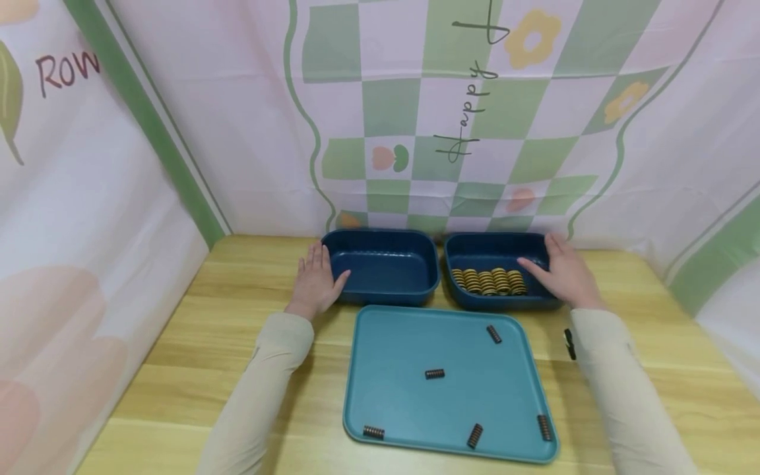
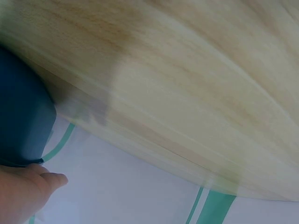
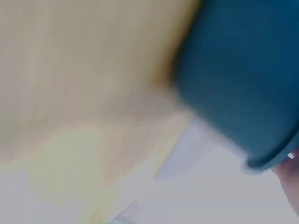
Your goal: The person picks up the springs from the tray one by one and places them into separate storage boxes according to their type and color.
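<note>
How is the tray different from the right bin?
The tray is light teal, while the right bin is dark blue. The tray is larger and shallow; the right bin is smaller and deeper. The tray carries five scattered dark pieces; the right bin holds gold pieces lined up closely. Both have rounded corners.

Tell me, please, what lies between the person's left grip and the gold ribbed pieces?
In the head view: the left navy bin, nothing visible inside it, then the left wall of the right navy bin, where the gold ribbed pieces lie.
</note>
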Demonstrator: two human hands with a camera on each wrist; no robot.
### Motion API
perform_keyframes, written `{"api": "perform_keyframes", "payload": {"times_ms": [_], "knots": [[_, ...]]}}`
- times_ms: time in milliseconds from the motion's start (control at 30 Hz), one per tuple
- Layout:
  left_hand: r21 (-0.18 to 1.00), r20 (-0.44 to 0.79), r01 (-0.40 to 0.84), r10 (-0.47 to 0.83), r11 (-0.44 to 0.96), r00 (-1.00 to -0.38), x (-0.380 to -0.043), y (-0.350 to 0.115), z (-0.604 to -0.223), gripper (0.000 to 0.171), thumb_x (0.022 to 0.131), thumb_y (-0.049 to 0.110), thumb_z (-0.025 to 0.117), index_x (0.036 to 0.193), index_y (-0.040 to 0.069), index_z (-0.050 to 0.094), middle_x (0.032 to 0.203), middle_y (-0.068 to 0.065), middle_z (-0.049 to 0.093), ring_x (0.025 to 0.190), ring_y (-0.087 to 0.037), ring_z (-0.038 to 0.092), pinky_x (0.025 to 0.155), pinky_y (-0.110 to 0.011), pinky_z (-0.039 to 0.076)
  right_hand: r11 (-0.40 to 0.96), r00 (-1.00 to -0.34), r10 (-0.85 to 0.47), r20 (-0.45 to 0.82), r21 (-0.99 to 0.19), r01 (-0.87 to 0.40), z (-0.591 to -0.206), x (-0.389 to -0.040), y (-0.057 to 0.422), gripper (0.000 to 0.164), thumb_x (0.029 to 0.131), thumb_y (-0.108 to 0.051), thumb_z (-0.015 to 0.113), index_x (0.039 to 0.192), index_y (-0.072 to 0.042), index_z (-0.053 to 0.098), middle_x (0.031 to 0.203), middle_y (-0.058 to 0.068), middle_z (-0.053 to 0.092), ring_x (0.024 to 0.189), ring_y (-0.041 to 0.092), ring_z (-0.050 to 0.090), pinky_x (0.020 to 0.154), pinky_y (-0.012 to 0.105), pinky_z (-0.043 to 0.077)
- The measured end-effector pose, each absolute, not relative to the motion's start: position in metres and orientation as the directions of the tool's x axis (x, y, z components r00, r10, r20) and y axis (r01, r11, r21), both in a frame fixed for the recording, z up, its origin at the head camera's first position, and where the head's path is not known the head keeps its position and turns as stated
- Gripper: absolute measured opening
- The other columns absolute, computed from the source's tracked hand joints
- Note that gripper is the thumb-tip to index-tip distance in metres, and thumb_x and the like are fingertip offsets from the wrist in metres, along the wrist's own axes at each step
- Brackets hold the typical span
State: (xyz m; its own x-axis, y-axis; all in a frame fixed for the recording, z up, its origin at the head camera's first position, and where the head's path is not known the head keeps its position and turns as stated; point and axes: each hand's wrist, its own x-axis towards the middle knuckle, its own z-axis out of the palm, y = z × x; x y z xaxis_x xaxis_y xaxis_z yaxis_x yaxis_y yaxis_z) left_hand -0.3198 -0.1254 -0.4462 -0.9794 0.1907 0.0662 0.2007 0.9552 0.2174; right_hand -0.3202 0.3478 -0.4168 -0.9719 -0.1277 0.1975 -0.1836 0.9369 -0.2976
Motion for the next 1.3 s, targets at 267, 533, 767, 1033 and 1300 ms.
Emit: {"api": "perform_keyframes", "payload": {"times_ms": [267,533,767,1033,1300], "knots": [[0.214,0.093,0.232,0.217,0.949,-0.972,-0.319,-0.126,-0.444,0.079,0.101,0.049,0.032,0.147,-0.012,0.012,0.155,-0.027,0.007,0.143,-0.038,0.006,0.113,-0.052,0.013,0.953,-0.986,-0.152,0.068,-0.253,-0.165,-0.434,-0.317,0.375,0.099,0.096,-0.059,0.036,0.14,0.022,0.001,0.145,0.043,-0.003,0.136,0.053,-0.001,0.109,0.06,0.004],[0.222,0.051,0.222,0.216,0.949,-0.975,-0.316,-0.139,-0.436,0.08,0.101,0.05,0.03,0.147,-0.012,0.01,0.155,-0.028,0.003,0.143,-0.04,0.005,0.112,-0.055,0.011,0.961,-0.993,-0.116,0.024,-0.25,-0.118,-0.438,-0.325,0.363,0.102,0.094,-0.065,0.033,0.142,0.018,-0.001,0.148,0.039,-0.005,0.137,0.052,0.0,0.109,0.059,0.007],[0.207,0.071,0.326,0.318,0.922,-0.945,-0.308,-0.138,-0.42,0.079,0.1,0.047,0.04,0.151,-0.005,0.008,0.156,-0.023,-0.006,0.143,-0.039,-0.003,0.111,-0.058,0.007,0.964,-0.994,-0.108,0.022,-0.242,-0.11,-0.437,-0.322,0.362,0.102,0.094,-0.066,0.033,0.143,0.018,0.0,0.149,0.038,-0.004,0.137,0.052,0.001,0.108,0.062,0.009],[0.039,0.306,0.761,0.717,0.647,-0.626,-0.285,-0.097,-0.397,0.06,0.089,0.019,0.069,0.139,-0.004,0.045,0.144,-0.022,0.04,0.133,-0.035,0.037,0.107,-0.047,0.032,0.961,-0.996,-0.088,0.016,-0.263,-0.089,-0.431,-0.317,0.367,0.1,0.095,-0.065,0.03,0.143,0.017,-0.002,0.149,0.037,-0.006,0.137,0.052,-0.001,0.107,0.062,0.009],[0.005,0.083,0.963,0.96,0.268,-0.267,-0.227,-0.024,-0.413,0.028,0.089,0.006,0.064,0.117,0.011,0.067,0.118,0.0,0.062,0.112,-0.012,0.055,0.095,-0.02,0.042,0.961,-0.996,-0.084,0.014,-0.264,-0.085,-0.437,-0.319,0.375,0.102,0.094,-0.066,0.03,0.143,0.017,-0.003,0.149,0.036,-0.008,0.137,0.051,-0.003,0.109,0.059,0.007]]}}
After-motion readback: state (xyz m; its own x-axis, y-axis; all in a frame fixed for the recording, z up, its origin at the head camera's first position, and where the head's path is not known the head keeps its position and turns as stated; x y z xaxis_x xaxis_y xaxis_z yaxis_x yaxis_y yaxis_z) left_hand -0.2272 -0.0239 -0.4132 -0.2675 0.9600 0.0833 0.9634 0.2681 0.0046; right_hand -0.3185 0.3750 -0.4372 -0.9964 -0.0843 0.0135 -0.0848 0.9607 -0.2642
